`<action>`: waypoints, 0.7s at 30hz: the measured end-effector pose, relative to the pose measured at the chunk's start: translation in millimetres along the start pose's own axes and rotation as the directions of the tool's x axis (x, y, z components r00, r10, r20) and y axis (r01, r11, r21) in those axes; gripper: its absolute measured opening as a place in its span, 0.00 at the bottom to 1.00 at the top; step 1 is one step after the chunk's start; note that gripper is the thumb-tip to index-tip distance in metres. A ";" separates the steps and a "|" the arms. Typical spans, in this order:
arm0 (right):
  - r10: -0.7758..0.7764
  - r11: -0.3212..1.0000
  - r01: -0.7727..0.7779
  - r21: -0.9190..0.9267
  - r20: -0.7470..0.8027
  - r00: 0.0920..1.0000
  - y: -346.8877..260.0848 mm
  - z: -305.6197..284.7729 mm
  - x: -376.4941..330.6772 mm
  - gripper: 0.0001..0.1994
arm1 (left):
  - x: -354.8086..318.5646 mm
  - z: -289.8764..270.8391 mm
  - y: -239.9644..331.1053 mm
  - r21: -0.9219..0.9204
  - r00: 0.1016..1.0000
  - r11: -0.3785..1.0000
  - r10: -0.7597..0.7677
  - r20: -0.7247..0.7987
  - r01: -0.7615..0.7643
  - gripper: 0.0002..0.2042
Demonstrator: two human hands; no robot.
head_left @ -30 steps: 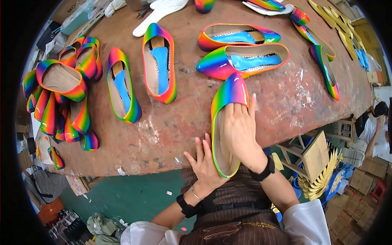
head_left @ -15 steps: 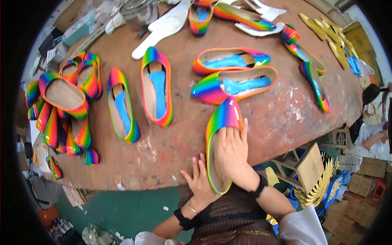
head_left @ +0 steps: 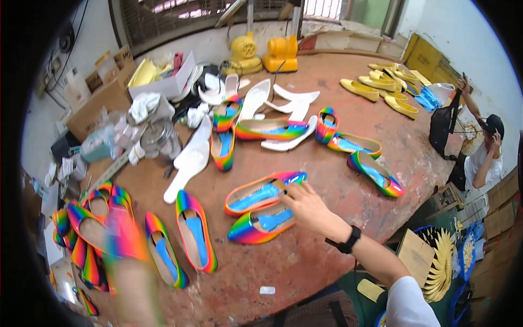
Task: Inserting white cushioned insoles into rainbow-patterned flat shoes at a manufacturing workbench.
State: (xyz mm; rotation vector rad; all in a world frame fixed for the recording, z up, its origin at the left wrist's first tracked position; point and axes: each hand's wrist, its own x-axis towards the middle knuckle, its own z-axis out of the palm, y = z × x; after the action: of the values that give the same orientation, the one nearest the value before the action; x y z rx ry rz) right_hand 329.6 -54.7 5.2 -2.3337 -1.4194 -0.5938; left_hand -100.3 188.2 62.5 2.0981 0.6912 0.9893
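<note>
In the lower left, a rainbow pointed flat shoe (head_left: 124, 240) is smeared by motion, its toe away from me and its beige inside toward me. My left hand cannot be made out there. My right hand (head_left: 310, 207) reaches over two rainbow flats lying side by side, fingers partly spread and bent. Its fingertips are at the farther flat (head_left: 253, 197), over the toe side. Under the palm lies the heel end of the nearer flat (head_left: 248, 231). Both have blue insole pieces. Whether the fingers touch either shoe is hard to see.
Two more rainbow flats, one wide (head_left: 196, 234) and one narrow (head_left: 163, 250), stand left of centre. A pile of rainbow shoes (head_left: 90, 229) fills the left edge. White soles (head_left: 188, 163), yellow shoes (head_left: 378, 84) and yellow blowers (head_left: 280, 53) lie farther back. A person (head_left: 485, 158) sits right.
The shoe I held in front of me has swung left, toward the pile. My right hand has left it and reached to the two flats. The view has tilted up.
</note>
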 end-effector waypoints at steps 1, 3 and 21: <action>-0.069 0.998 0.070 0.002 0.112 0.991 10.1 13.4 6.4 0.11 | 28.9 -26.6 -4.6 0.179 0.976 0.980 0.121 -0.183 -0.088 0.35; -0.141 0.990 0.142 0.007 0.204 0.969 26.0 30.5 15.8 0.10 | 88.2 -77.2 -18.8 0.418 0.880 0.903 0.274 -0.389 -0.096 0.35; -0.175 0.973 -0.046 0.226 0.851 0.495 95.4 -61.5 131.9 0.28 | 231.6 -164.2 -94.7 0.430 0.992 0.895 -0.090 -0.085 0.118 0.41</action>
State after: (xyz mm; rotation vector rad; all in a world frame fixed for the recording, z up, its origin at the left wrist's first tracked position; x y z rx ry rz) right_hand 458.7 -28.0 118.8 -2.4585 -1.8117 0.8955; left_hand -117.9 469.1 164.2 2.3842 1.1327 0.9043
